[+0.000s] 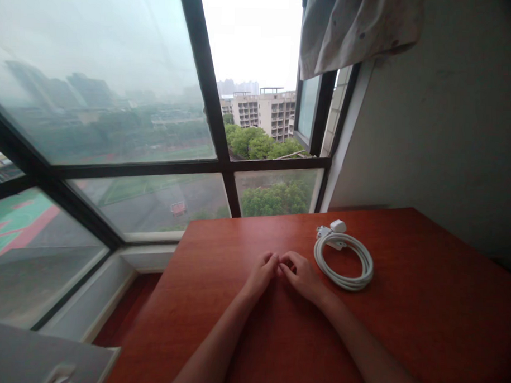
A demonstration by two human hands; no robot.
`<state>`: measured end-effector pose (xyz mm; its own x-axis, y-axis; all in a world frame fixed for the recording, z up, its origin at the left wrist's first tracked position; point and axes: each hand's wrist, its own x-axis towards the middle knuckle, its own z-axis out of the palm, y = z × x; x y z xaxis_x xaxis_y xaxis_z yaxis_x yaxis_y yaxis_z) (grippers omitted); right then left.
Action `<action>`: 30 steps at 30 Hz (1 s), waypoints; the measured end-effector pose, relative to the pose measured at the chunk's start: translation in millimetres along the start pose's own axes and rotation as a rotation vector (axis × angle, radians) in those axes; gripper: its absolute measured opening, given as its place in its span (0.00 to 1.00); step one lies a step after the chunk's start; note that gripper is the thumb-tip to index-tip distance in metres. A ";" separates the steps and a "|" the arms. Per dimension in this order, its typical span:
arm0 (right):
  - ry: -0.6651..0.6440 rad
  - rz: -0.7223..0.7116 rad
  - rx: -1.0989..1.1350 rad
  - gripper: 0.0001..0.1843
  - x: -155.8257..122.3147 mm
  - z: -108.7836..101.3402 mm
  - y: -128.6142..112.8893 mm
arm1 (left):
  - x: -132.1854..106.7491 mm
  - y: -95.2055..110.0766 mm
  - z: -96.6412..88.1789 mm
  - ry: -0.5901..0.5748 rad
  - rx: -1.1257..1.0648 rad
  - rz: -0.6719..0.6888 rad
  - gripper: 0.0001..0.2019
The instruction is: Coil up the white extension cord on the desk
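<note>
My left hand (pixel 261 274) and my right hand (pixel 302 276) meet over the middle of the reddish-brown table (pixel 220 251), fingertips almost touching. On both, the fingers are bent in and pinched together. Anything between the fingertips is hidden or too small to make out. Just right of my right hand lies a coiled white cable (pixel 364 276), apart from it. A white plug (pixel 338 226) sits at the coil's far side, beside a whitish connector (pixel 323 232) whose exact kind is unclear.
Behind the table stands a dark-framed window (pixel 223 167), with one pane swung outward. A pale curtain (pixel 353 33) hangs at the upper right, next to a grey wall (pixel 429 125). At lower left is a pale panel with a light edge (pixel 44 346).
</note>
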<state>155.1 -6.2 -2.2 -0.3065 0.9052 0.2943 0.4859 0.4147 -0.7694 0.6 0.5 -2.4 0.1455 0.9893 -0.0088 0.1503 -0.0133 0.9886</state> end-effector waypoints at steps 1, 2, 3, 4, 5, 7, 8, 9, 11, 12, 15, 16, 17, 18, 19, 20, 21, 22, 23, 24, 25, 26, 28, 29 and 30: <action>0.002 -0.001 0.001 0.06 0.0 0.2 0.5 | 0.0 0.3 0.1 0.002 0.006 0.005 0.18; 0.005 -0.002 0.001 0.06 0.0 0.4 1.1 | 0.0 0.6 0.1 0.002 0.011 0.010 0.18; 0.007 -0.006 0.002 0.07 0.0 0.8 1.7 | 0.0 0.9 0.1 0.001 0.016 0.014 0.18; 0.007 -0.012 0.004 0.07 0.0 1.3 2.4 | -0.1 1.1 0.0 -0.001 0.021 0.017 0.18; 0.008 -0.020 0.007 0.07 0.0 1.7 2.9 | -0.1 1.2 -0.1 -0.003 0.025 0.019 0.18; 0.009 -0.028 0.012 0.07 0.0 2.2 3.5 | -0.2 1.2 0.0 -0.005 0.030 0.022 0.18; 0.010 -0.029 0.012 0.07 0.0 2.2 3.4 | -0.2 1.1 0.1 -0.004 0.032 0.024 0.18; 0.012 -0.029 0.012 0.07 0.0 2.1 3.2 | -0.1 0.7 0.2 -0.002 0.034 0.028 0.18; 0.013 -0.031 0.008 0.07 -0.2 1.4 2.3 | 0.1 -0.5 0.5 -0.002 0.040 0.037 0.18; 0.014 -0.034 0.005 0.07 -0.3 1.0 1.7 | 0.3 -1.2 0.5 -0.004 0.044 0.040 0.18; 0.013 -0.040 -0.016 0.08 -0.6 0.2 0.7 | 1.2 -3.6 0.4 -0.010 0.062 0.045 0.18; 0.010 -0.040 -0.024 0.08 -0.6 0.1 0.6 | 1.5 -4.3 0.3 -0.011 0.068 0.046 0.18; 0.006 -0.042 -0.032 0.07 -0.7 0.1 0.7 | 1.7 -4.9 0.3 -0.012 0.073 0.046 0.18; -0.001 -0.045 -0.038 0.07 -0.7 0.1 0.9 | 1.9 -5.3 0.4 -0.011 0.078 0.047 0.18; -0.006 -0.046 -0.044 0.08 -0.7 0.0 1.1 | 2.1 -5.7 0.5 -0.009 0.083 0.049 0.18; -0.006 -0.045 -0.053 0.08 -0.7 -0.1 1.3 | 2.2 -6.0 0.7 -0.007 0.089 0.051 0.18; -0.002 -0.039 -0.068 0.08 -0.8 -0.4 1.4 | 2.2 -6.2 1.0 -0.004 0.095 0.054 0.18; 0.003 -0.030 -0.088 0.09 -0.8 -0.9 1.4 | 2.2 -6.3 1.4 0.001 0.102 0.057 0.18; 0.008 -0.019 -0.113 0.09 -0.7 -1.4 1.3 | 2.1 -6.4 1.8 0.007 0.109 0.060 0.18; 0.015 -0.008 -0.137 0.09 -0.6 -2.1 1.1 | 1.9 -6.3 2.2 0.013 0.114 0.064 0.18; 0.022 0.001 -0.157 0.09 -0.4 -2.8 0.9 | 1.7 -6.2 2.5 0.019 0.117 0.067 0.17; 0.030 0.010 -0.170 0.09 -0.1 -3.5 0.5 | 1.5 -5.9 2.8 0.025 0.119 0.072 0.17; 0.051 0.024 -0.178 0.10 0.8 -4.7 -0.4 | 1.0 -5.1 3.2 0.031 0.126 0.079 0.17; 0.064 0.029 -0.175 0.10 1.3 -5.1 -0.8 | 0.8 -4.5 3.3 0.029 0.132 0.083 0.17; 0.073 0.031 -0.171 0.11 1.7 -5.4 -1.2 | 0.5 -3.9 3.4 0.028 0.137 0.086 0.18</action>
<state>158.5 -4.6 2.3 -0.2319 0.9195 0.3174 0.6280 0.3907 -0.6731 3.5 0.6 -6.8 0.1365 0.9873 0.0811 0.2702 -0.1159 0.9558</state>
